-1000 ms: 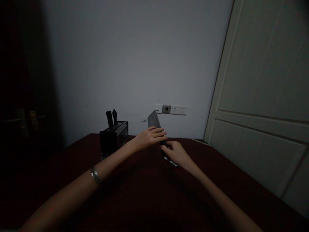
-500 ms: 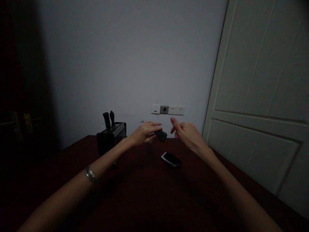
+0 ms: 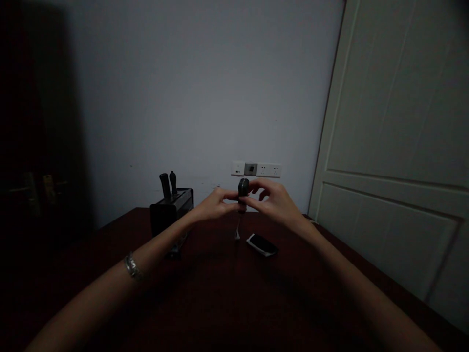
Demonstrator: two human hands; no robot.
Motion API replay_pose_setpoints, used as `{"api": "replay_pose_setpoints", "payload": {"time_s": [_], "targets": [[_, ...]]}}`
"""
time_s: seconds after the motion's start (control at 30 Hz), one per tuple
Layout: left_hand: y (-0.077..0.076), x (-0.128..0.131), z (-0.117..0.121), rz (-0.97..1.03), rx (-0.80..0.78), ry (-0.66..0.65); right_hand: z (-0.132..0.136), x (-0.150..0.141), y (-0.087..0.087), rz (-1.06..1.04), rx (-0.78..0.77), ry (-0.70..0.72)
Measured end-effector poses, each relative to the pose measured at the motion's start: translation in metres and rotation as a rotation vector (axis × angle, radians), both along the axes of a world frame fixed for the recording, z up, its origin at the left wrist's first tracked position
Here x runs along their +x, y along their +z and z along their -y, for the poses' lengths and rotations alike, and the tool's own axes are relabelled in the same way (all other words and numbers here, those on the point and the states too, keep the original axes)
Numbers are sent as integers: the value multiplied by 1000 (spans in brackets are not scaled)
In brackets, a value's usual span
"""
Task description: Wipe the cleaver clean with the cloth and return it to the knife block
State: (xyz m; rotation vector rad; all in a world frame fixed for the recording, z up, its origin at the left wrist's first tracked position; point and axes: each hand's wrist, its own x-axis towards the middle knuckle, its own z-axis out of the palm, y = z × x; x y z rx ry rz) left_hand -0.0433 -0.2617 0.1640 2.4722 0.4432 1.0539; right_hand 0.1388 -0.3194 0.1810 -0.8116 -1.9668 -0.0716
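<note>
Both hands meet above the middle of the table on a dark-handled tool [image 3: 243, 188]. Its rounded black handle is upright, and a thin, pale, shiny part hangs below it; the dim light hides its exact kind. My left hand [image 3: 214, 204] grips it from the left with closed fingers. From the right, my right hand [image 3: 273, 198] pinches the handle between thumb and fingers. Below the hands, a black oblong object with a pale edge [image 3: 262, 244] lies flat on the dark red table [image 3: 220, 293].
At the left stands a black block-like holder [image 3: 163, 218] with two dark handles [image 3: 168, 183] sticking up from it. Behind the table is a wall with a row of sockets [image 3: 256, 169]. A pale panelled door [image 3: 388, 195] borders the right side.
The tool has turned from slanting to upright in my left hand. My right hand has moved left and closed on its handle. The oblong object stays on the table.
</note>
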Motion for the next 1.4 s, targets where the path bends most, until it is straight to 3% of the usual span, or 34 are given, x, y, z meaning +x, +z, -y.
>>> {"api": "replay_pose_setpoints", "payload": {"time_s": [0.3, 0.5, 0.7, 0.83, 0.97, 1.07, 1.17, 1.23, 1.3, 1.37, 1.4], "targets": [[6, -9, -1, -13, -24, 14, -7, -16, 3, -58, 17, -2], [14, -14, -7, 66, -74, 22, -20, -25, 18, -100, 17, -18], [25, -18, -23, 150, -223, -145, -30, -39, 33, -114, -17, 1], [41, -37, -35, 53, -215, -204, -35, -49, 42, -122, -15, 34], [70, -79, -41, 105, -155, -162, -48, -59, 57, -179, -41, 55], [89, -122, -53, 347, -154, -29, -64, -69, 71, -210, -51, 63], [85, -165, -82, 718, -203, 171, -83, -81, 87, -249, -91, 161], [64, -192, -109, 1008, -213, 380, -94, -90, 98, -272, -122, 235], [33, -215, -136, 1181, -240, 736, -104, -100, 109, -286, -131, 285], [-5, -237, -156, 1002, -333, 1236, -113, -110, 118, -284, -125, 318], [-24, -248, -161, 939, -370, 1337, -117, -116, 123, -281, -121, 329]]}}
